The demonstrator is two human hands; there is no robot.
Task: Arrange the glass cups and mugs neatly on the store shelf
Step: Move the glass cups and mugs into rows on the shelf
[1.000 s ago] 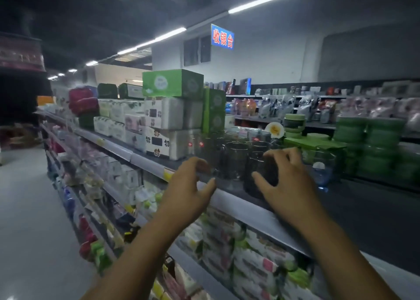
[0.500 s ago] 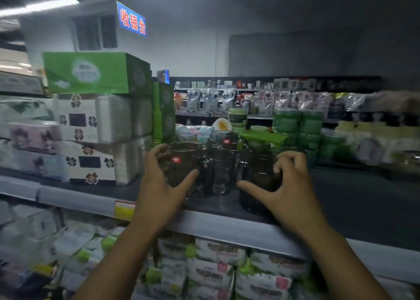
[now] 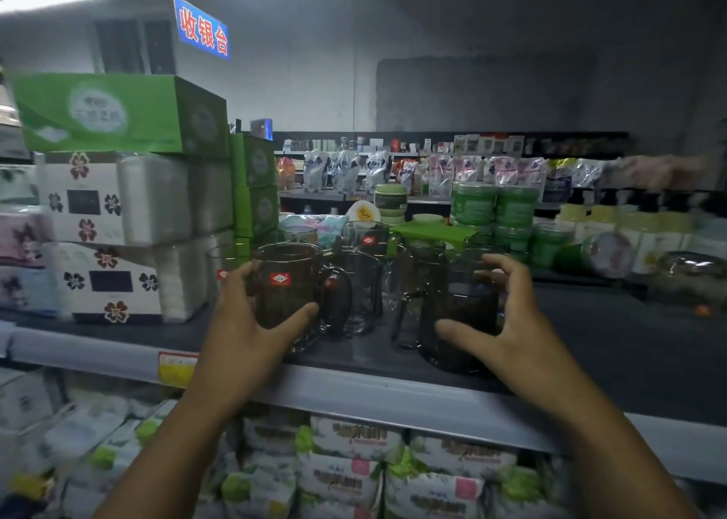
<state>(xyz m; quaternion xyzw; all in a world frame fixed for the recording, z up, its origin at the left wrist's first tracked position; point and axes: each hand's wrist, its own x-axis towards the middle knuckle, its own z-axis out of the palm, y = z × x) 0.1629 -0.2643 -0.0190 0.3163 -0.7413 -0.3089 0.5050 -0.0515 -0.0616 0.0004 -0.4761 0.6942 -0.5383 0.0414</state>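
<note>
Clear glass mugs stand upright in a cluster near the front edge of the shelf [image 3: 609, 345]. The left mug [image 3: 281, 302] bears a red label, its handle turned right, and the left hand [image 3: 240, 341] grips it. The right mug [image 3: 460, 314] looks darker and is gripped by the right hand [image 3: 519, 329]. Between them stands a middle mug [image 3: 360, 298]. Behind it, a back mug [image 3: 366, 237] shows another red label.

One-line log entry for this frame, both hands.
left hand: grips labelled glass mug | right hand: grips dark glass mug | both mugs upright on shelf
</note>
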